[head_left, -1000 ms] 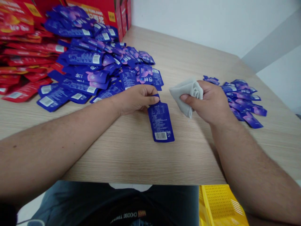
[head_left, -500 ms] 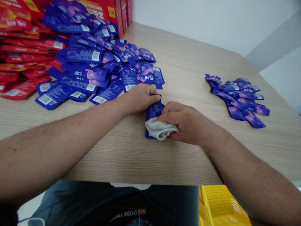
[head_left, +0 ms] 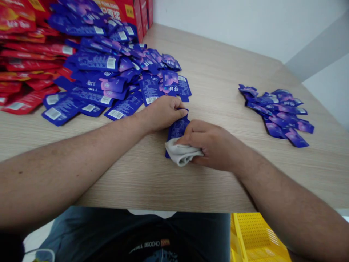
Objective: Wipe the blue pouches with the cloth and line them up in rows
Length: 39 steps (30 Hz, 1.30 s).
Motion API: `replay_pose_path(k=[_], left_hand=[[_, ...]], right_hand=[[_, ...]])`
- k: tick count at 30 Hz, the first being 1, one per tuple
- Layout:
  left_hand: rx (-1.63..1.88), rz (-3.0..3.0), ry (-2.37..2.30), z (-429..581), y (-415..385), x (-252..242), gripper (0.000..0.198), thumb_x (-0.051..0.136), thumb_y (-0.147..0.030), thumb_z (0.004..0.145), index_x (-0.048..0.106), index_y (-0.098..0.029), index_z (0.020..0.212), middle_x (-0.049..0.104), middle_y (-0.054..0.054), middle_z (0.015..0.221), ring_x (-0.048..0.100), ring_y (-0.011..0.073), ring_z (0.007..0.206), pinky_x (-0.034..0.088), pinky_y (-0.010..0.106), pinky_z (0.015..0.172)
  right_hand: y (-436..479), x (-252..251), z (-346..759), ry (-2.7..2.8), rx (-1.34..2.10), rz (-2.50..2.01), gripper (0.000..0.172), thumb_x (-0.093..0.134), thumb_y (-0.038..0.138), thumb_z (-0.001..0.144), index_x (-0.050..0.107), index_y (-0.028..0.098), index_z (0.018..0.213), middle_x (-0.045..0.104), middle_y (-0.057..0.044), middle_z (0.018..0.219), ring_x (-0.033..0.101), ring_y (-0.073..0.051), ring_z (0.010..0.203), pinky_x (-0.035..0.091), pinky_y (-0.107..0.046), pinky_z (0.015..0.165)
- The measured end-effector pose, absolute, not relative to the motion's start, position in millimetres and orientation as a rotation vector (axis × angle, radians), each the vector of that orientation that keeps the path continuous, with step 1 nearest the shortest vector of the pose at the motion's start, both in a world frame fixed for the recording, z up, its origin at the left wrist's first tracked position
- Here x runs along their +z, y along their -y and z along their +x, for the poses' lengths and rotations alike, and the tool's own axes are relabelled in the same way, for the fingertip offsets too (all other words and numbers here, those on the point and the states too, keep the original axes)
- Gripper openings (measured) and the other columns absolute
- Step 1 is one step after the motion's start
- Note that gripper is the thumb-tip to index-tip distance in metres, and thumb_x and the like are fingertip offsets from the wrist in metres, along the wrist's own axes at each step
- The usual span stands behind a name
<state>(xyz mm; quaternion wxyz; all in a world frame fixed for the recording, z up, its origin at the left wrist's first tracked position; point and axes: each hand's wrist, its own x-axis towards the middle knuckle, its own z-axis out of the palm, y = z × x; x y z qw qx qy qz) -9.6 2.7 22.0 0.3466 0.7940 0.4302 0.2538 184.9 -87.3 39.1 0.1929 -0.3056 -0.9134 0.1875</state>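
A blue pouch lies flat on the wooden table in front of me. My left hand pinches its top edge and pins it down. My right hand is closed on a folded white cloth and presses it onto the lower part of the pouch, which it mostly hides.
A big heap of blue pouches lies at the left, with red pouches beyond it and red cartons behind. A smaller pile of blue pouches lies at the right. A yellow perforated basket sits below the table edge.
My right hand came down from the right with the cloth onto the pouch and has slid it slightly toward me. The left hand kept hold of the pouch's top.
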Motion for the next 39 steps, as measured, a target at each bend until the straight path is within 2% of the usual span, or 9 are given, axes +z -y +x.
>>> replay_pose_path(k=[3, 8, 16, 20, 23, 30, 35, 37, 39], left_hand=[[0.667, 2.048, -1.118, -9, -3, 21, 0.016, 0.065, -0.024, 0.087, 0.072, -0.016, 0.076, 0.068, -0.001, 0.070, 0.059, 0.0136, 0.070, 0.044, 0.028, 0.073], [0.694, 2.020, -1.154, -9, -3, 20, 0.017, 0.064, -0.027, 0.087, 0.072, -0.016, 0.077, 0.069, 0.000, 0.071, 0.059, 0.0143, 0.070, 0.043, 0.028, 0.069], [0.690, 2.054, -1.143, -10, -3, 21, 0.014, 0.065, -0.024, 0.087, 0.075, -0.017, 0.080, 0.071, 0.000, 0.074, 0.061, 0.0140, 0.073, 0.046, 0.027, 0.075], [0.699, 2.019, -1.143, -9, -3, 17, 0.015, 0.066, -0.027, 0.086, 0.074, -0.017, 0.078, 0.071, 0.000, 0.074, 0.061, 0.0142, 0.072, 0.045, 0.028, 0.070], [0.716, 2.012, -1.122, -8, -3, 16, 0.016, 0.065, -0.028, 0.086, 0.075, -0.017, 0.080, 0.072, 0.001, 0.076, 0.061, 0.0144, 0.071, 0.045, 0.028, 0.069], [0.627, 2.090, -1.094, -9, -2, 23, 0.015, 0.064, -0.024, 0.085, 0.075, -0.017, 0.077, 0.070, 0.000, 0.071, 0.063, 0.0149, 0.074, 0.048, 0.029, 0.076], [0.680, 2.031, -1.119, -9, -1, 19, 0.017, 0.065, -0.028, 0.085, 0.075, -0.017, 0.080, 0.072, 0.001, 0.074, 0.062, 0.0148, 0.073, 0.047, 0.028, 0.071], [0.674, 2.036, -1.122, -9, -2, 18, 0.017, 0.064, -0.028, 0.085, 0.076, -0.017, 0.081, 0.073, 0.001, 0.075, 0.062, 0.0151, 0.073, 0.047, 0.028, 0.071], [0.632, 2.070, -1.113, -9, -2, 20, 0.016, 0.065, -0.027, 0.084, 0.077, -0.017, 0.080, 0.073, 0.001, 0.075, 0.063, 0.0155, 0.074, 0.048, 0.029, 0.073]], right_hand=[[90, 45, 188, 2.630, 0.623, -0.828, 0.032, 0.075, 0.011, 0.081, 0.078, 0.023, 0.111, 0.070, -0.003, 0.101, 0.067, -0.016, 0.086, 0.053, -0.027, 0.074], [76, 38, 197, 2.359, 0.212, -1.127, 0.029, 0.072, 0.013, 0.080, 0.077, 0.020, 0.107, 0.069, -0.007, 0.096, 0.065, -0.023, 0.092, 0.052, -0.034, 0.078], [96, 45, 180, 2.706, 0.633, -0.797, 0.031, 0.075, 0.012, 0.081, 0.079, 0.024, 0.109, 0.070, -0.002, 0.098, 0.066, -0.016, 0.084, 0.052, -0.027, 0.074], [83, 40, 190, 2.408, 0.299, -1.087, 0.033, 0.073, 0.012, 0.079, 0.079, 0.022, 0.111, 0.070, -0.005, 0.097, 0.066, -0.021, 0.091, 0.053, -0.032, 0.078], [74, 32, 191, 2.224, 0.112, -1.214, 0.028, 0.072, 0.013, 0.079, 0.078, 0.020, 0.106, 0.068, -0.007, 0.092, 0.065, -0.024, 0.091, 0.053, -0.035, 0.077], [87, 40, 186, 2.535, 0.600, -0.844, 0.030, 0.074, 0.011, 0.079, 0.078, 0.022, 0.107, 0.070, -0.004, 0.099, 0.066, -0.017, 0.086, 0.053, -0.027, 0.074], [74, 36, 193, 2.272, 0.201, -1.232, 0.025, 0.074, 0.016, 0.080, 0.077, 0.021, 0.105, 0.070, -0.006, 0.095, 0.065, -0.025, 0.093, 0.053, -0.036, 0.081], [74, 33, 189, 2.274, 0.223, -1.230, 0.022, 0.074, 0.017, 0.081, 0.077, 0.021, 0.102, 0.070, -0.007, 0.095, 0.065, -0.025, 0.093, 0.053, -0.036, 0.082], [79, 34, 184, 2.391, 0.396, -1.083, 0.021, 0.074, 0.016, 0.081, 0.077, 0.021, 0.101, 0.070, -0.006, 0.096, 0.065, -0.023, 0.092, 0.053, -0.034, 0.081]])
